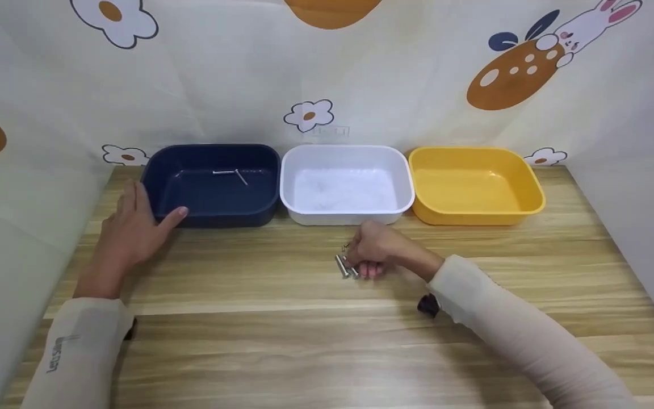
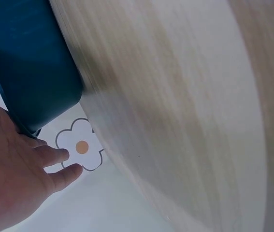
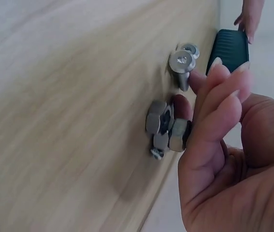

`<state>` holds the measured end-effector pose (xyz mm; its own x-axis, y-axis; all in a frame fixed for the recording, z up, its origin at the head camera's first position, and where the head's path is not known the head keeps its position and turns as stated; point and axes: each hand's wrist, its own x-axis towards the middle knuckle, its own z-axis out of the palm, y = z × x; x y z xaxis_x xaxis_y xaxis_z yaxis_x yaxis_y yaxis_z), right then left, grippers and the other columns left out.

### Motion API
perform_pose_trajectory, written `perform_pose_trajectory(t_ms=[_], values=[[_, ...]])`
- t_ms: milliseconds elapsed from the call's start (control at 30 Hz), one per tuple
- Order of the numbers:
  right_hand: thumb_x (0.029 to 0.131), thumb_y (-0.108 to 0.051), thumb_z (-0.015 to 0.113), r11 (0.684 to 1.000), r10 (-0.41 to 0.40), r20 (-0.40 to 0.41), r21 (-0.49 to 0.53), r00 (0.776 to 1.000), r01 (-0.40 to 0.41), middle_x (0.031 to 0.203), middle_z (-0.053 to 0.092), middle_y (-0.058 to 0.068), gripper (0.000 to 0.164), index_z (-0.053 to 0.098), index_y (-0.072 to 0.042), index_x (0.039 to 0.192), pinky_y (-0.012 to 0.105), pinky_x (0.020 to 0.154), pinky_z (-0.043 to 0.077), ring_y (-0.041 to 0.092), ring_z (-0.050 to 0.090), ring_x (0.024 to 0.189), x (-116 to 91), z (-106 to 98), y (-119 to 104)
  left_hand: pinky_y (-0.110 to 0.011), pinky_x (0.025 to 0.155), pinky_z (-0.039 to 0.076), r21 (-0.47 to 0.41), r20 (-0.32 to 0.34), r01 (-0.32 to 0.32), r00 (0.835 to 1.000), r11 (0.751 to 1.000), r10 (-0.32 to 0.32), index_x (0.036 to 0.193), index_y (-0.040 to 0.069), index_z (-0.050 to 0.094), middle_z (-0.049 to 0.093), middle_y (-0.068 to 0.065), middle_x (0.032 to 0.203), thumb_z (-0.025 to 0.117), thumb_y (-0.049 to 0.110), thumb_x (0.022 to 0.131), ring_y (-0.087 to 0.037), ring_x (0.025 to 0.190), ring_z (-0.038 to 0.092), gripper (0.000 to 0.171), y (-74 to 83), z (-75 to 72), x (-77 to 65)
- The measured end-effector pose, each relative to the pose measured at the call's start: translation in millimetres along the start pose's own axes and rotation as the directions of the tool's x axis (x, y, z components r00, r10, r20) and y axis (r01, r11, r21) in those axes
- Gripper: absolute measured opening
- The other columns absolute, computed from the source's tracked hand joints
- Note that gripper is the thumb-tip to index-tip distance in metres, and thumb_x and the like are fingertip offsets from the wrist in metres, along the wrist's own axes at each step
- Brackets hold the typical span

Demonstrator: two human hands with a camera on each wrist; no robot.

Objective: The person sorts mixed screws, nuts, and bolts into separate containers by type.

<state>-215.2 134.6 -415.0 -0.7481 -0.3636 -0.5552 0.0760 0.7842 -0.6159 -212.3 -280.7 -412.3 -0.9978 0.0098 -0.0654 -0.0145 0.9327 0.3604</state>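
Note:
My left hand point(image 1: 128, 230) rests against the left end of a navy blue bin point(image 1: 219, 220), fingers extended along its side and thumb by the front rim. Two slim metal screws point(image 1: 240, 177) lie inside that bin. In front of the white bin point(image 1: 347, 218), my right hand point(image 1: 375, 247) reaches down to the table with bent fingers, at a small group of hardware. Silver bolts point(image 3: 182, 62) stand by its fingertips in the right wrist view, with several hex nuts point(image 3: 154, 117) close beside them. Whether the fingers pinch a bolt or only touch it is unclear.
A yellow bin point(image 1: 477, 218) adjoins the white one on the right, so three bins form a row along the back of the wooden table point(image 1: 281, 346). Behind them hangs a printed sheet point(image 1: 236, 85) with flowers and a rabbit.

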Motion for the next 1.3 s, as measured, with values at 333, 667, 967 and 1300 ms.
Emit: perform_pose_trajectory(t_ms=[333,667,967,1300], values=[[0.081,-0.011,0.056,0.996,-0.005,-0.071,-0.088,0.997,-0.002,0.051,0.061,0.010,0.022,0.067,-0.003,0.064,0.035,0.043,0.050,0.016,0.056,0.038,-4.3,7.5,-6.5,-0.068,0.093,0.006,-0.006,0.002,0.001,1.000,1.000,-0.001,0.137,-0.008,-0.015,-0.018,-0.029,0.142,0.029,0.068,0.085,-0.049,0.128,-0.006,0.102,0.2,-0.8,0.0],[0.082,-0.015,0.062,0.999,-0.015,0.015,-0.044,1.000,0.015,0.051,0.060,0.007,0.018,0.069,-0.002,0.070,0.028,0.041,0.048,0.011,0.052,0.037,-3.5,2.5,-5.8,-0.068,0.093,0.005,-0.008,0.005,0.006,1.000,1.000,-0.006,0.137,-0.007,-0.015,-0.021,-0.027,0.142,0.028,0.070,0.084,-0.048,0.128,-0.008,0.103,0.9,-1.7,-2.7],[0.082,-0.010,0.061,0.916,-0.138,0.153,0.395,0.979,0.067,0.050,0.052,0.005,0.020,0.062,0.009,0.077,0.020,0.035,0.036,0.010,0.042,0.037,-2.8,-20.5,-8.3,-0.067,0.094,0.005,-0.007,0.000,0.005,1.000,1.000,-0.005,0.138,-0.007,-0.014,-0.021,-0.026,0.143,0.028,0.070,0.084,-0.048,0.128,-0.007,0.103,1.6,-1.2,-0.9],[0.086,-0.008,0.057,0.767,-0.255,0.144,0.632,0.956,0.110,0.055,0.058,0.008,0.015,0.061,0.007,0.086,0.019,0.037,0.039,0.008,0.048,0.038,5.1,-29.3,-34.0,-0.067,0.094,0.005,-0.007,0.001,0.011,1.000,1.000,-0.011,0.138,-0.007,-0.014,-0.020,-0.027,0.142,0.027,0.071,0.083,-0.048,0.129,-0.007,0.104,0.2,0.6,-1.7]])
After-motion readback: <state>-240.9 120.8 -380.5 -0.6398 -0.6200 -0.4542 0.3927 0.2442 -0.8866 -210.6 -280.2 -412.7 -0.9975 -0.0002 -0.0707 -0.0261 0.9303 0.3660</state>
